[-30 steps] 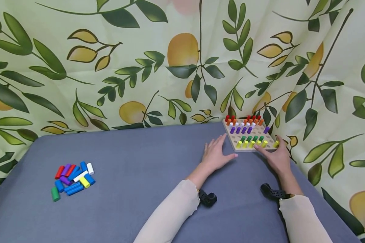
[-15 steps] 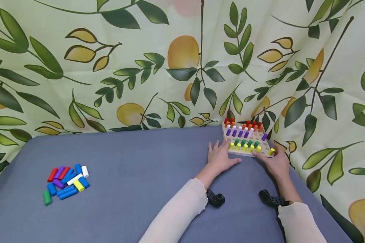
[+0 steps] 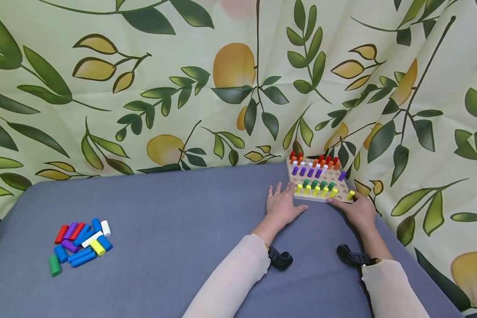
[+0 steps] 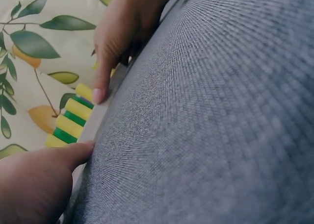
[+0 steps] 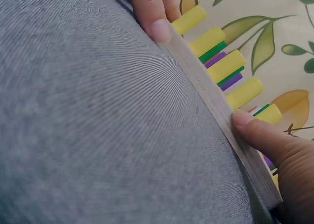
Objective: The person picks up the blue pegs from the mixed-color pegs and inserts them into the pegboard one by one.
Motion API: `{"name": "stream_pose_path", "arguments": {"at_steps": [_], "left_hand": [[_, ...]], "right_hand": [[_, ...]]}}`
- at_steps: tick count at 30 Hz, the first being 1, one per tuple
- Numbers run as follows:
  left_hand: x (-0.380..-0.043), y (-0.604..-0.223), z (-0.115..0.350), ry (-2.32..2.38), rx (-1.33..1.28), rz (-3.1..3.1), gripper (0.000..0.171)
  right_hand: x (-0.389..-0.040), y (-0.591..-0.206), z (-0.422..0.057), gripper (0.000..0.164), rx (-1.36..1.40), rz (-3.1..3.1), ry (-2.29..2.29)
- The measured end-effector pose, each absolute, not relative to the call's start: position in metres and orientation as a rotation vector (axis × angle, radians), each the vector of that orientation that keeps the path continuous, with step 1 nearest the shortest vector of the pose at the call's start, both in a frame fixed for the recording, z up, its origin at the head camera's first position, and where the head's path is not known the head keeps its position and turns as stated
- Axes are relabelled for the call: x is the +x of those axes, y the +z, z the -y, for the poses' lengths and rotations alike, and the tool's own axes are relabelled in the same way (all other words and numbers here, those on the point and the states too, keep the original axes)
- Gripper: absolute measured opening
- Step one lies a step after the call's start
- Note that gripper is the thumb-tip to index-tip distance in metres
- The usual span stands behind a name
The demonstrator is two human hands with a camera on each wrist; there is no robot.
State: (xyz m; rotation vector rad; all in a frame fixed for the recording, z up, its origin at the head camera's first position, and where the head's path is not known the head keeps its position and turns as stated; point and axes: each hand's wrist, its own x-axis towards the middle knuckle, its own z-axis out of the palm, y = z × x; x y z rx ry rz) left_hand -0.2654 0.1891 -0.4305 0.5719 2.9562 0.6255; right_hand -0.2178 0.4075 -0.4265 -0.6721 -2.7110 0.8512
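A pale wooden pegboard (image 3: pixel 318 198) lies at the back right of the table, with rows of red, orange, white, purple, green and yellow pegs standing in it. My left hand (image 3: pixel 280 206) grips its front left corner, fingers along the left side and thumb on the front edge. At the front right corner my right hand (image 3: pixel 359 212) holds the board, its thumb against the front edge near a yellow peg (image 3: pixel 350 195). Both wrist views show the thumbs on the board's edge (image 5: pixel 206 89). Fingertips on the far sides are partly hidden.
A loose pile of pegs, among them blue pegs (image 3: pixel 83 259), a green peg (image 3: pixel 54 266) and a white peg (image 3: pixel 106 228), lies at the left of the grey tablecloth (image 3: pixel 163 238). A leaf-and-fruit patterned curtain (image 3: pixel 198 106) hangs right behind the table and along its right side.
The pegboard has shifted left and slightly nearer, turning a little, with my right hand on it. My left hand has come to its left corner. The head view has shifted slightly.
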Motion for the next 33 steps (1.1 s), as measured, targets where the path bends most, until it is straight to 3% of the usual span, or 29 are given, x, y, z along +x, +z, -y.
{"name": "stream_pose_path", "arguments": {"at_steps": [17,33], "left_hand": [[-0.242,-0.432,-0.165,0.713,0.588,-2.996,0.073],[-0.24,-0.436,-0.133,0.85,0.687,-3.046,0.055]], "right_hand": [[-0.218,-0.425,-0.407,0.09,-0.362,2.724,0.814],[-0.215,-0.428,-0.406,0.091,-0.268,2.82,0.841]]}}
